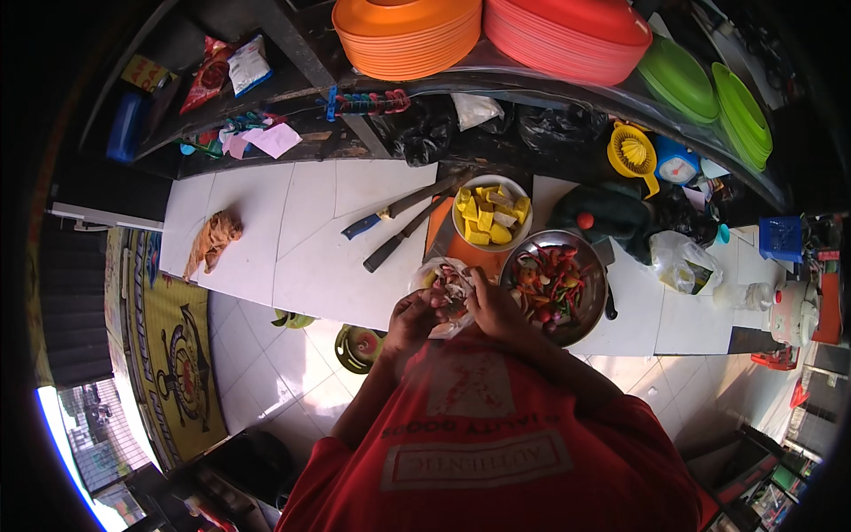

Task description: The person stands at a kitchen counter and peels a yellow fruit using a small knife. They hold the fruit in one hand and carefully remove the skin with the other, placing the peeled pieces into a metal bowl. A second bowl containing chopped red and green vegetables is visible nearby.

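Observation:
A clear plastic bag (459,282) with small pieces inside, apparently shallots or garlic, lies open in front of my chest. My right hand (495,307) grips the bag's right rim between thumb and fingers. At the bag's left side, my left hand (410,322) has its fingers curled over the opening; whether it pinches a piece or the plastic is hard to see. Right beside my right hand stands a steel bowl (590,302) of red and green chillies, tomatoes and shallots. Behind the bag, a white bowl (492,249) holds yellow chunks on an orange cutting board (442,226).
Two knives, one with a blue handle (362,226) and one with a black handle (383,256), lie left of the board. A brown cloth (214,241) rests farther left. Stacks of orange plates (409,46) and red plates (568,46) fill the overhead shelf. A plastic bottle (748,296) lies right.

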Motion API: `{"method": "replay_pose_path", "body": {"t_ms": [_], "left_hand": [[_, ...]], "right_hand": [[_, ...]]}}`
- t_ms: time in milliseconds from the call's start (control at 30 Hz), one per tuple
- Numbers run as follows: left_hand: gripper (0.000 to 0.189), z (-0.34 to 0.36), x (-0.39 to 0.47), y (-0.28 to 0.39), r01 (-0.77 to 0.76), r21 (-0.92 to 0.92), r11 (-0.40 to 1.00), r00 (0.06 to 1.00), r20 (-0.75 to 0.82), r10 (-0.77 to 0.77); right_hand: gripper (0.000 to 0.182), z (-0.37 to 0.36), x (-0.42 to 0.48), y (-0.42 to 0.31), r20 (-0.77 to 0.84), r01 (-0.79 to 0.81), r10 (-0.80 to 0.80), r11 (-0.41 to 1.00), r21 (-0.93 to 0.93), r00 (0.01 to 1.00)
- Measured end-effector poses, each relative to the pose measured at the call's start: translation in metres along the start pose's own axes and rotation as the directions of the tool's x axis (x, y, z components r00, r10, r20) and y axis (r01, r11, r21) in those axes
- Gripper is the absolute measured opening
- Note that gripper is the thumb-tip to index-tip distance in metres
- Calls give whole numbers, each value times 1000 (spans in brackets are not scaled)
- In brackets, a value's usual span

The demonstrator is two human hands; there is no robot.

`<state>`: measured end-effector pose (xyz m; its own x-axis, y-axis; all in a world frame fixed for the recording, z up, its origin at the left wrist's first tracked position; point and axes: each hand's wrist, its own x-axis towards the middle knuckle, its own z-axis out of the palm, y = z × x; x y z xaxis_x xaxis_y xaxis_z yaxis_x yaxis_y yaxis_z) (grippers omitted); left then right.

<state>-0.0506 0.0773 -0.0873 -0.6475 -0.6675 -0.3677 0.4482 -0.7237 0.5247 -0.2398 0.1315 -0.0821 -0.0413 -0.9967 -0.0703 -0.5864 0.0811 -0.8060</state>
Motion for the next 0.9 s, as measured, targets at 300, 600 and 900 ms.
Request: {"method": "replay_pose_path", "body": {"t_ms": [300, 600, 900], "left_hand": [[19, 10, 2, -4, -55, 222, 974, 988, -128, 84], [19, 31, -3, 0, -28, 311, 950, 978, -188, 91], [19, 15, 1, -4, -74, 394, 916, 986, -110, 127]], "right_hand": [[46, -6, -7, -25, 139, 102, -102, 995, 9, 985], [46, -9, -2, -22, 175, 77, -83, 996, 41, 981], [38, -5, -2, -4, 2, 84, -86, 979, 186, 996]]}}
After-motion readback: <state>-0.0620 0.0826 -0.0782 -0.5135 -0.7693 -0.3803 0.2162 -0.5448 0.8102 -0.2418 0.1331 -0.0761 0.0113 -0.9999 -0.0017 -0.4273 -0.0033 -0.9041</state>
